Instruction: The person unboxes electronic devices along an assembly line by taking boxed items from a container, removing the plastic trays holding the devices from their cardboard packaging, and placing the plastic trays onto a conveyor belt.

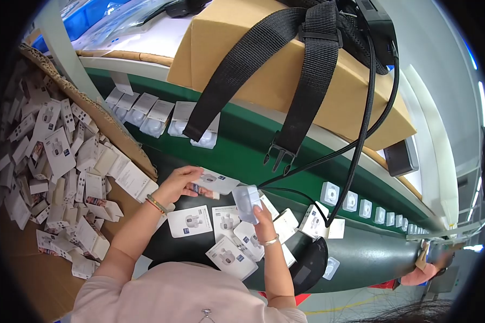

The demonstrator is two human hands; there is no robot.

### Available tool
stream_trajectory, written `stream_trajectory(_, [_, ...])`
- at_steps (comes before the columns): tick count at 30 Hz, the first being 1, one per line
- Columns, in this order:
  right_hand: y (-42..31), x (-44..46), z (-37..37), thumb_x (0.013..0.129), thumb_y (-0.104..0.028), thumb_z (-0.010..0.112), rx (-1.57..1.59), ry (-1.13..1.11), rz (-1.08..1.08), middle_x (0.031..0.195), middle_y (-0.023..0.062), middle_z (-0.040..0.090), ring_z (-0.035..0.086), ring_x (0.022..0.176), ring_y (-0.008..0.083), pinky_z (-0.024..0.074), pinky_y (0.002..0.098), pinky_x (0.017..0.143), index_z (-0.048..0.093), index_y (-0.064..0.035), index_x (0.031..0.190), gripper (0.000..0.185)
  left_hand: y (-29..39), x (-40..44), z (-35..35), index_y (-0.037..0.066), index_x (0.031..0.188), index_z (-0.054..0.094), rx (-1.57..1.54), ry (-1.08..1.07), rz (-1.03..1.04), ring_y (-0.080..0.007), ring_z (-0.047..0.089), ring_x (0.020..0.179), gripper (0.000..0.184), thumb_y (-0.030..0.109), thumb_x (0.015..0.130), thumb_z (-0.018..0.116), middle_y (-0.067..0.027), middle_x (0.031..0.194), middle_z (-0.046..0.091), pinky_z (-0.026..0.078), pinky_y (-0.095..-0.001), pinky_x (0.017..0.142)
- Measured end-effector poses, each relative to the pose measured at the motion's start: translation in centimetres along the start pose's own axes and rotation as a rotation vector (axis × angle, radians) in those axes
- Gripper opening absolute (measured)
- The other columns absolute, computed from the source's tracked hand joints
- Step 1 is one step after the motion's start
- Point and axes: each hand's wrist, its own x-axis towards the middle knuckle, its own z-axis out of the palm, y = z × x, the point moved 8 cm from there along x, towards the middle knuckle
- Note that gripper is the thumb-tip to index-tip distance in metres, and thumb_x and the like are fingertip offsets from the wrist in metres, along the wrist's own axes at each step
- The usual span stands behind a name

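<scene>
My left hand [180,183] grips a white printed box [216,180] with an earphone picture, held above the dark work surface. In my right hand [265,222] is a clear plastic tray [246,203], upright and close to the right end of that box. Several flat printed boxes lie beneath and between my hands, among them one [190,221] below my left hand and another [231,258] nearer my body. More boxes [313,220] lie to the right of my right hand.
A large carton [91,102] full of white boxes stands at left. Plastic trays [328,194] line the green belt [242,156]. Black straps [245,59] and cables hang over a brown box [355,102]. Another person [417,275] is at far right.
</scene>
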Motion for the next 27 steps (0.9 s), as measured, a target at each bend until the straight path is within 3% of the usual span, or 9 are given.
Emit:
stream_trajectory(3, [-0.1,-0.5,0.5,0.086,-0.042,0.058,0.025,-0.026,-0.002,0.135,0.0131,0.047,0.044,0.126,0.0246,0.0327,0.0352,0.105,0.032,-0.0002,0.142,0.075,0.9,-1.5,1.8,-0.005,0.123,0.052,-0.076,-0.251,0.108,-0.0165,0.064,0.08,0.049,0.015,0.083,0.07,-0.0141,0.117,0.055,0.054,-0.0263,0.072])
stream_trajectory(4, [-0.5,-0.7,0.5,0.086,-0.042,0.058,0.026,-0.02,-0.007,0.135,0.0131,0.047,0.044,0.126,0.0246,0.0327,0.0352,0.105,0.032,-0.0002,0.142,0.075,0.6,-1.5,1.9,-0.005,0.123,0.052,-0.073,-0.258,0.108,-0.0165,0.064,0.08,0.049,0.015,0.083,0.07,-0.0141,0.117,0.055,0.054,-0.0263,0.072])
stream_trajectory(6, [-1.0,-0.9,0.5,0.085,-0.043,0.057,-0.074,-0.047,-0.019,0.141,0.014,0.041,0.038,0.131,0.0258,0.0297,0.0365,0.107,0.028,-0.0007,0.144,0.078,1.8,-1.9,1.9,-0.003,0.124,0.052,0.163,-0.237,0.379,-0.015,0.064,0.078,0.049,0.012,0.082,0.071,-0.0117,0.109,0.059,0.053,-0.0235,0.068])
stream_trajectory(9, [-1.6,-0.7,-0.4,0.076,-0.052,0.066,-0.22,-0.065,-0.095,0.137,0.0124,0.044,0.043,0.126,0.0242,0.0349,0.0362,0.103,0.026,-0.0062,0.146,0.093,2.9,-2.5,1.7,-0.001,0.124,0.054,0.255,-0.179,0.236,-0.0106,0.063,0.07,0.045,0.012,0.084,0.069,-0.0077,0.097,0.063,0.05,-0.0204,0.06])
stream_trajectory(10, [-1.9,-0.8,-0.5,0.076,-0.052,0.066,-0.221,-0.066,-0.093,0.137,0.0124,0.044,0.043,0.126,0.0242,0.0349,0.0362,0.103,0.026,-0.0062,0.146,0.093,3.7,-2.8,2.0,0.001,0.123,0.056,0.242,-0.203,0.255,-0.0046,0.054,0.058,0.041,0.012,0.085,0.067,-0.0021,0.083,0.063,0.043,-0.0187,0.051])
stream_trajectory(12, [-1.6,-1.3,0.0,0.076,-0.054,0.065,-0.182,-0.132,0.068,0.138,0.013,0.043,0.042,0.127,0.0243,0.0358,0.036,0.102,0.024,-0.0085,0.147,0.094,4.6,-3.3,2.6,0.003,0.123,0.056,0.408,-0.316,0.295,-0.0026,0.045,0.054,0.039,0.015,0.087,0.065,0.001,0.077,0.06,0.037,-0.0185,0.049])
stream_trajectory(19, [1.6,-2.5,2.3,0.082,-0.055,0.059,0.006,-0.341,0.409,0.128,0.0141,0.053,0.054,0.116,0.0257,0.0461,0.0419,0.093,0.037,-0.0054,0.139,0.079,5.3,-3.2,3.5,0.004,0.121,0.058,0.531,-0.469,0.254,-0.0019,0.041,0.058,0.034,0.018,0.09,0.061,0.0037,0.077,0.058,0.033,-0.0181,0.049])
stream_trajectory(24, [2.6,-1.8,3.2,0.086,-0.058,0.052,0.16,-0.345,0.378,0.118,0.0155,0.059,0.062,0.102,0.0276,0.052,0.0434,0.083,0.042,-0.0046,0.134,0.073,4.6,-2.6,5.3,0.004,0.122,0.057,0.463,-0.568,0.296,-0.0028,0.046,0.067,0.034,0.019,0.091,0.059,0.0029,0.089,0.057,0.038,-0.0188,0.056])
stream_trajectory(27, [1.9,-0.4,3.7,0.086,-0.062,0.048,0.307,-0.442,0.347,0.12,0.0178,0.058,0.063,0.1,0.032,0.0537,0.0457,0.079,0.042,-0.0048,0.133,0.074,6.0,-1.8,4.3,0.005,0.121,0.058,0.432,-0.328,0.372,-0.0035,0.049,0.068,0.034,0.019,0.09,0.06,0.0016,0.093,0.058,0.041,-0.0192,0.058])
